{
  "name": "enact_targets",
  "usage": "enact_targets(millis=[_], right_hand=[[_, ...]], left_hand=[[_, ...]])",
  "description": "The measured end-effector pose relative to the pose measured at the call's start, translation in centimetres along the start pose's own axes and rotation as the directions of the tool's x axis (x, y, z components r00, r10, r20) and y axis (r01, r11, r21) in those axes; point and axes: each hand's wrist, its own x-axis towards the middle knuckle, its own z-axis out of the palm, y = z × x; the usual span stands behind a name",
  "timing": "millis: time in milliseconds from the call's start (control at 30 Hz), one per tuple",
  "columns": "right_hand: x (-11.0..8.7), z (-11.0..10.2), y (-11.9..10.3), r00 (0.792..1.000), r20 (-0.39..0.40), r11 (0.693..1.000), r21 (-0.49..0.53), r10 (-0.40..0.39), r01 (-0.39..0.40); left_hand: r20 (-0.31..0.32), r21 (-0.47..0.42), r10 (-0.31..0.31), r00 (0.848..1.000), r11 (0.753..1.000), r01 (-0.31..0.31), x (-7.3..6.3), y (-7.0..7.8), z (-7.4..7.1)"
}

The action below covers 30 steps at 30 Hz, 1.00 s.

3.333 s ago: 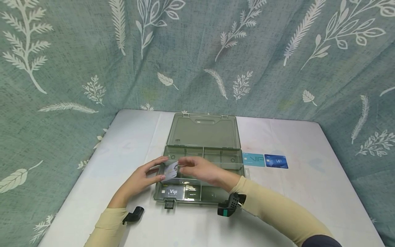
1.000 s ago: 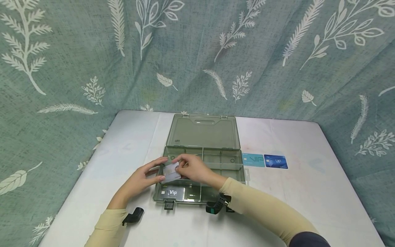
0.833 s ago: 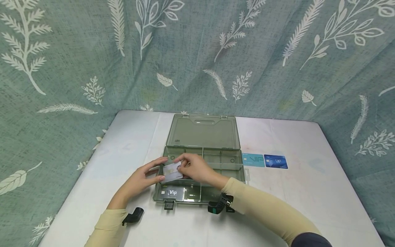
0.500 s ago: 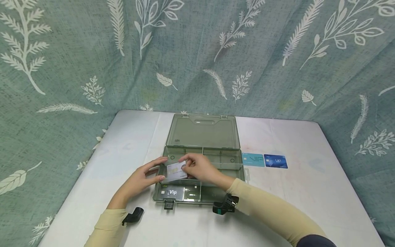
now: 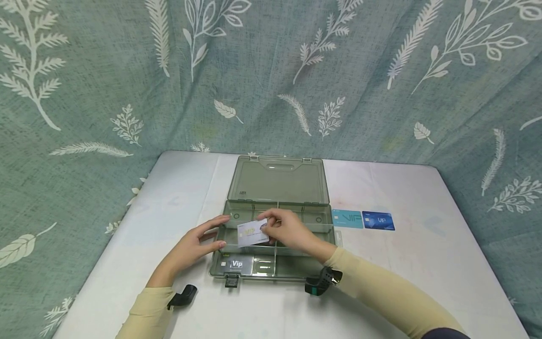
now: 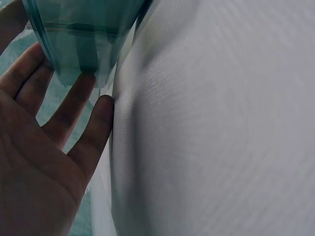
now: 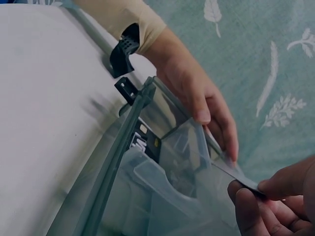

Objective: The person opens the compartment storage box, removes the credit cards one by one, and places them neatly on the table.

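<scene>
A white card (image 5: 253, 233) with gold "VIP" lettering is pinched at its right edge between the thumb and fingers of my right hand (image 5: 288, 231). It is tilted over the middle-left compartment of an open green translucent compartment box (image 5: 254, 278). In the right wrist view the card (image 7: 231, 173) shows nearly edge-on, close to the clear divider. My left hand (image 5: 192, 249) rests on the box's left side, thumb and index fingertips at the rim. The left wrist view shows its extended fingers (image 6: 69, 110) against the outer wall. A dark "Vip" card (image 5: 237, 264) lies in the front-left compartment.
A teal VIP card (image 5: 347, 219) and a blue VIP card (image 5: 378, 221) lie side by side right of the box. The box's lid (image 5: 278, 181) lies back on the white-covered table (image 5: 182, 188). A front latch (image 5: 231, 281) hangs down. Patterned cloth (image 5: 254, 70) surrounds the table.
My right hand has taken hold of the white card and drawn it rightward from near my left fingertips, baring more of its face. My left hand stays in place.
</scene>
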Motion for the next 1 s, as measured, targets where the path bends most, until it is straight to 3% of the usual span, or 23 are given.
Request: enact_targets(millis=[233,1000], right_hand=[[-0.7,-1.1,0.1,1.0,-0.02,0.999,0.036,0.013,-0.013],[-4.2,-5.5,0.7,0.996,-0.088,0.999,-0.028,0.03,-0.033]], left_hand=[[-0.002,-0.01,0.009,1.0,1.0,-0.009,0.0,0.2,0.0],[0.003,-0.028,0.022,1.0,0.999,-0.022,-0.2,0.1,0.0]])
